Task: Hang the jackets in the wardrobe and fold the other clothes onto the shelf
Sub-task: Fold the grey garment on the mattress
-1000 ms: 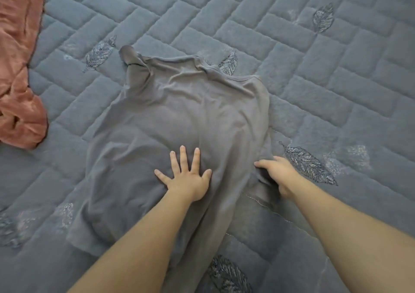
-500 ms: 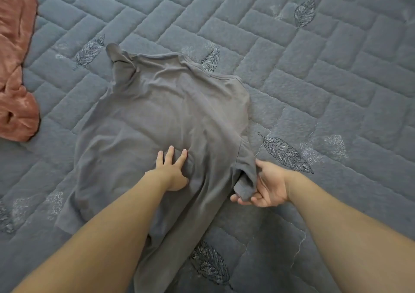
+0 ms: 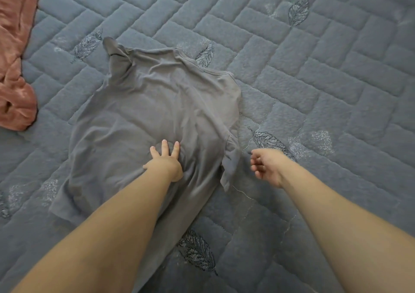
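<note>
Quilted bedcover (image 3: 314, 90): grey shirt (image 3: 157, 104) under left hand (image 3: 165, 161); right hand (image 3: 267, 167) beside.

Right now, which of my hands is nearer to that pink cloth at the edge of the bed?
Left. Your left hand presses flat on the grey shirt, which lies between it and the pink cloth. Your right hand hangs beyond the shirt's far side, farther off.

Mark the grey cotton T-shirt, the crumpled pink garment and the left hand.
grey cotton T-shirt (image 3: 157, 104), head view, chest fabric
crumpled pink garment (image 3: 15, 68), head view, middle folds
left hand (image 3: 166, 161), head view, back of hand
</note>
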